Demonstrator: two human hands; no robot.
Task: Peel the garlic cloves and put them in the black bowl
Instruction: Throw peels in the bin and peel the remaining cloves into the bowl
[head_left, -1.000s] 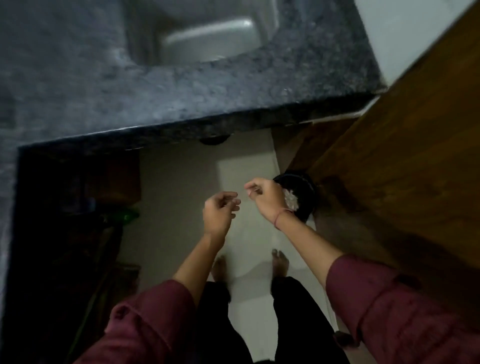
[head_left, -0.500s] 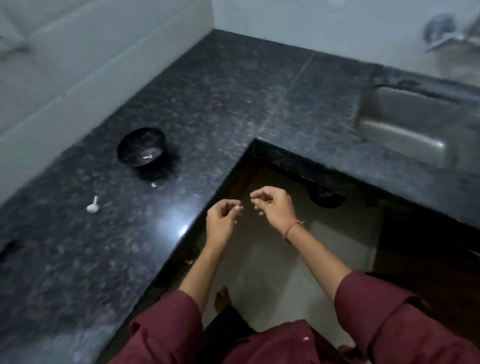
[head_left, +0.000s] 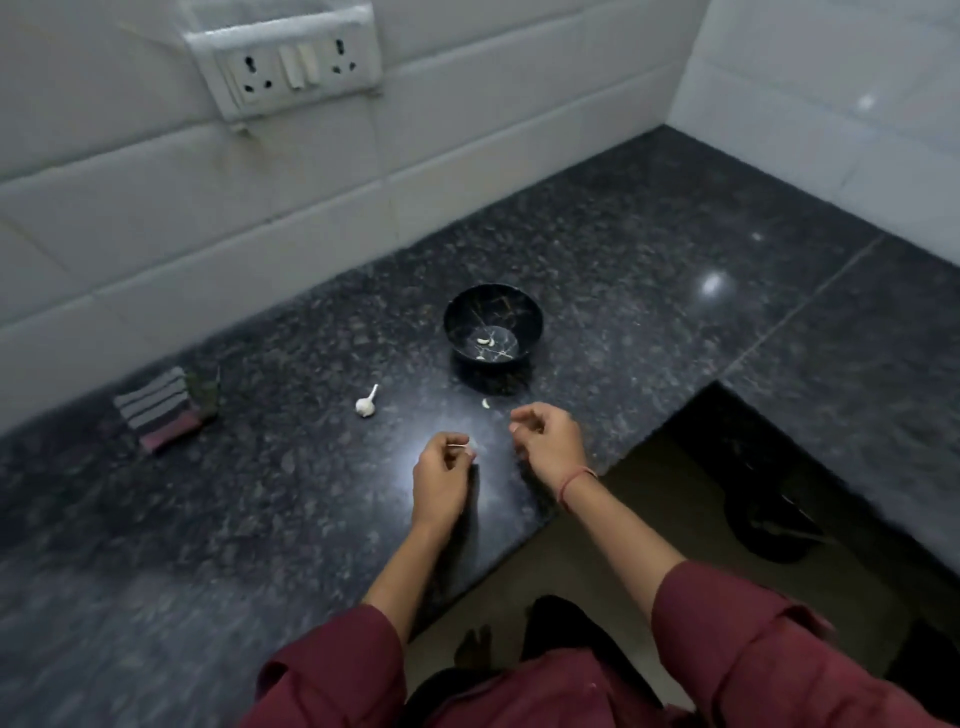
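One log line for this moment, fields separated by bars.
left hand pinches garlic clove | right hand curled, load unclear | black bowl holds cloves

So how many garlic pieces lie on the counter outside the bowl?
2: a stemmed bulb left of the black bowl, a clove in front of it. The left hand pinches something pale too.

Glossy speckled stone counter (head_left: 649, 249), glossy black bowl (head_left: 462, 312).

Left hand (head_left: 441, 475) and right hand (head_left: 548, 441) moved over the countertop (head_left: 623, 249).
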